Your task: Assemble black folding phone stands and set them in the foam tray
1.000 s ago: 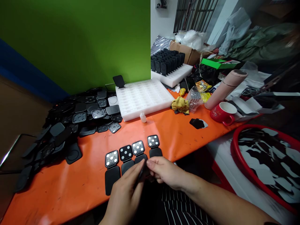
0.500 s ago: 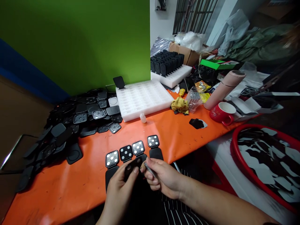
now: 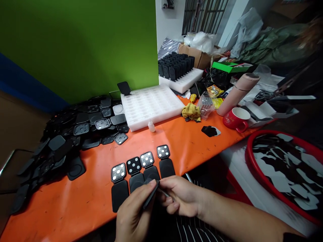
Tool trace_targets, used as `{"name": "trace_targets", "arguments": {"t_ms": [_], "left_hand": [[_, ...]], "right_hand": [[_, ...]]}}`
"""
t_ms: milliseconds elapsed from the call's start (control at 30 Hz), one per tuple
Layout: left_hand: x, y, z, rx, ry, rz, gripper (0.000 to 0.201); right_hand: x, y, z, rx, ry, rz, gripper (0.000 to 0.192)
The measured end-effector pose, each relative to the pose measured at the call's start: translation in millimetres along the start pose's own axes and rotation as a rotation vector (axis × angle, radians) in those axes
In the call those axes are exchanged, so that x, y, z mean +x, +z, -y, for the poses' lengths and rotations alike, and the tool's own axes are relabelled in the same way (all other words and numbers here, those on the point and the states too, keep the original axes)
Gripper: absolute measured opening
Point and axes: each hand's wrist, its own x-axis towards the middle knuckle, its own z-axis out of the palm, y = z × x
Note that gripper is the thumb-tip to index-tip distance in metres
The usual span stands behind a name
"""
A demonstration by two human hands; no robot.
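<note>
Right now we are pinching a thin black piece (image 3: 150, 197) edge-on in our left hand (image 3: 133, 215), just above the near edge of the orange table (image 3: 75, 198), while our right hand (image 3: 180, 198) is closing its fingertips on a slim metal tool (image 3: 164, 192) whose tip is meeting that piece. Both hands are working close together, touching or nearly so around the piece.

Just beyond our fingers, 4 finished-looking units (image 3: 141, 171) are lying in a row, each showing a square head with pale dots and a plain black flap below; we are judging these as the part already done. To the left, a large heap of black parts (image 3: 73, 137) is waiting, so we are judging that far more is left than done. Behind the row, a white foam tray (image 3: 151, 104) is sitting with nearly all of its slots unfilled and 1 black part (image 3: 123, 88) standing at its corner, while a second tray (image 3: 180, 72) farther back is holding many upright black pieces. A small white bottle (image 3: 151, 126) is standing near the first tray.
</note>
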Motion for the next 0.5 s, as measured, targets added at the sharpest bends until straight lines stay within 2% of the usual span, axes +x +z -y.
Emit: {"name": "trace_targets", "arguments": {"t_ms": [100,267,300,367,433,500], "left_hand": [[-1,4.4,1,-0.006,0.078,0.038,0.044],[7,15.8,-2,-0.078,0.093,0.022,0.044],[10,18.6,-3,-0.122,0.049,0.013,0.041],[16,25.0,-5,-0.256,-0.138,-0.045,0.031],[23,32.7,-7,-0.444,-0.403,-0.128,0.022],[30,40.8,-5,-0.631,-0.612,-0.16,0.023]], "right_hand": [[-2,-4,-1,0.099,0.047,-0.055,0.019],[-7,-3,-3,0.095,-0.127,-0.212,0.022],[-8,-4,-2,0.036,-0.193,-0.242,0.025],[-12,-5,1,-0.198,-0.402,-0.33,0.027],[-17,-9,4,-0.571,-0.624,-0.426,0.027],[-23,-14,7,-0.957,-0.735,-0.498,0.024]]}}
